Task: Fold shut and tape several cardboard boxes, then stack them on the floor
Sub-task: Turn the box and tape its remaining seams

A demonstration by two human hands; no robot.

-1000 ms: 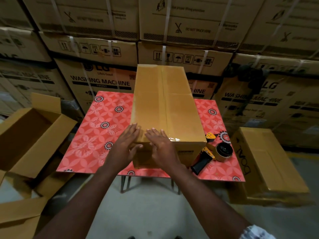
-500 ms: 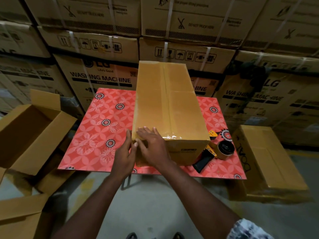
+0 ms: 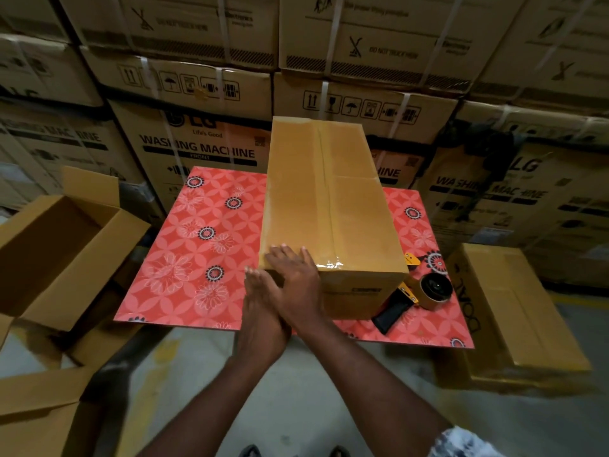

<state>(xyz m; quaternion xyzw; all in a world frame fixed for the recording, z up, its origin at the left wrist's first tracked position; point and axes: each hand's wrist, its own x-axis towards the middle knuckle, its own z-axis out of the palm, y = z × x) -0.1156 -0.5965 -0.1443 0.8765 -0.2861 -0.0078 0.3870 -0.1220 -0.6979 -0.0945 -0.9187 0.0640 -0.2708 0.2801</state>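
A long closed cardboard box (image 3: pixel 326 206) with glossy tape along its top seam lies on the small table with a red flowered cover (image 3: pixel 197 252). My right hand (image 3: pixel 295 282) lies flat over the box's near left top corner, fingers straight. Beneath it, my left hand (image 3: pixel 260 311) presses flat against the box's near left side. A tape dispenser (image 3: pixel 418 295) with a brown roll rests on the table just right of the box.
An open empty box (image 3: pixel 62 255) stands on the floor at the left, with flattened cardboard (image 3: pixel 36 410) below it. A closed box (image 3: pixel 514 311) lies on the floor at the right. Strapped washing-machine cartons (image 3: pixel 204 140) form a wall behind the table.
Both hands slid from the middle of the box's near top edge to its near left corner. The left hand dropped to the side face, under the right.
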